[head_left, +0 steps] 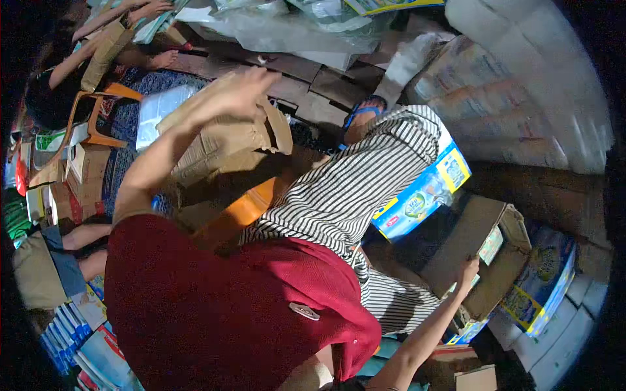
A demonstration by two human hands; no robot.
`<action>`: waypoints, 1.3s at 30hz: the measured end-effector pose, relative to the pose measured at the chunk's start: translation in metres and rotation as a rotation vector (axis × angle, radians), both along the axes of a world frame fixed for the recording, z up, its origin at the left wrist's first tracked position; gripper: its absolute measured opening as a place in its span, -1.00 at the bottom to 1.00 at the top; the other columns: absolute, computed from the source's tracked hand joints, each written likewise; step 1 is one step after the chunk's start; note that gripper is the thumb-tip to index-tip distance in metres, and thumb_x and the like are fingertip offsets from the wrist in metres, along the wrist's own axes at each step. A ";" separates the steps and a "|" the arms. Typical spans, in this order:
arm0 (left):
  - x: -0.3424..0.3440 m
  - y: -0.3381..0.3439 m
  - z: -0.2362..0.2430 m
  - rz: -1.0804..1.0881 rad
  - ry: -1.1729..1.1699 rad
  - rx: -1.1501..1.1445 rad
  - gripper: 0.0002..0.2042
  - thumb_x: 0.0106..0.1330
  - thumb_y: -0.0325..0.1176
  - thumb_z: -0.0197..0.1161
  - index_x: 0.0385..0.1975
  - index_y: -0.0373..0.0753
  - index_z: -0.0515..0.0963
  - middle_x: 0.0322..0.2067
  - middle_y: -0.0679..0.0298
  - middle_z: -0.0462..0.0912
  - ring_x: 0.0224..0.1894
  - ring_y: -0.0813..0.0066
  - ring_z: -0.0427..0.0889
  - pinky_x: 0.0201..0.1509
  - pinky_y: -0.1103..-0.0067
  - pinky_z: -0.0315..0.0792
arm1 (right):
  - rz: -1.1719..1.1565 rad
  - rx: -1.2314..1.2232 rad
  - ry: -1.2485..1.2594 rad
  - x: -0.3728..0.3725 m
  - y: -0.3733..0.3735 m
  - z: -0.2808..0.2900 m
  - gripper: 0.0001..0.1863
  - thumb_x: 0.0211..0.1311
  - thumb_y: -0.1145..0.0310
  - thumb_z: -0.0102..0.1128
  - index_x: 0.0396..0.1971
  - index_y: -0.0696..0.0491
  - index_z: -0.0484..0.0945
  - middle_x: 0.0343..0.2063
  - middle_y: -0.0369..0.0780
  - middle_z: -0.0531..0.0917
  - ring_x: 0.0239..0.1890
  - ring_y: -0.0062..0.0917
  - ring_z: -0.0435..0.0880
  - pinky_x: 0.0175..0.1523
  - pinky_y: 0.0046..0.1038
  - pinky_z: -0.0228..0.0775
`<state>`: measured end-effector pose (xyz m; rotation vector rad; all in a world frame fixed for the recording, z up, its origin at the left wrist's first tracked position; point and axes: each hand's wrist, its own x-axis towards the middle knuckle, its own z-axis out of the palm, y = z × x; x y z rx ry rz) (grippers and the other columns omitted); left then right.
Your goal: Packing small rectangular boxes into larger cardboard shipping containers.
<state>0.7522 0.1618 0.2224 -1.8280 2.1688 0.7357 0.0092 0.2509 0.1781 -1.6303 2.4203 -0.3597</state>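
Note:
My left hand (244, 91) is raised over a torn brown cardboard box (212, 146), fingers apart and a little blurred, with nothing visible in it. My right hand (468, 274) grips the near edge of an open cardboard box (450, 238) at my right, which has small pale packets (489, 244) inside. A blue and yellow printed box (417, 195) leans beside my striped-clad leg (352, 176). Another blue printed carton (541, 280) stands just right of the open box. An orange plastic seat (254, 199) shows beneath me.
At upper left a co-worker's arms (72, 65) handle cardboard near an orange chair (120, 91). Another person's legs (85, 257) are at left, beside stacked books (65, 332). Large wrapped stacks (489, 91) line the right; plastic-covered material (293, 26) lies at the top.

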 end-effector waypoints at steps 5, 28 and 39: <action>-0.042 0.100 -0.041 -0.022 -0.194 -0.086 -0.16 -0.03 -0.21 0.26 0.29 -0.06 -0.04 0.32 0.06 -0.28 0.34 -0.06 -0.26 0.31 0.04 -0.22 | -0.075 -0.029 -0.227 0.005 0.006 0.010 -0.70 0.11 0.31 0.05 -0.22 0.20 0.43 -0.32 0.10 0.54 -0.23 0.01 0.51 -0.21 -0.16 0.32; -0.084 -0.057 -0.037 -0.090 0.143 -0.633 -0.47 -0.20 -0.63 0.15 -0.07 -0.45 0.35 -0.03 -0.07 0.41 0.11 0.04 0.32 0.25 0.33 0.15 | 0.879 -0.301 0.055 0.510 -0.131 -0.013 -0.28 -0.12 0.39 0.19 0.13 0.19 0.17 0.07 0.05 0.31 0.01 -0.12 0.39 0.14 -0.24 0.19; -0.126 -0.032 -0.032 -0.207 0.364 -0.791 -0.44 -0.08 -0.51 0.13 0.04 -0.42 0.26 0.05 -0.06 0.32 0.14 0.02 0.25 0.26 0.26 0.11 | 0.706 -0.035 -0.254 0.486 -0.133 -0.004 -0.26 -0.11 0.48 0.13 0.15 0.23 0.05 -0.07 0.21 0.37 -0.11 0.00 0.46 -0.18 -0.22 0.44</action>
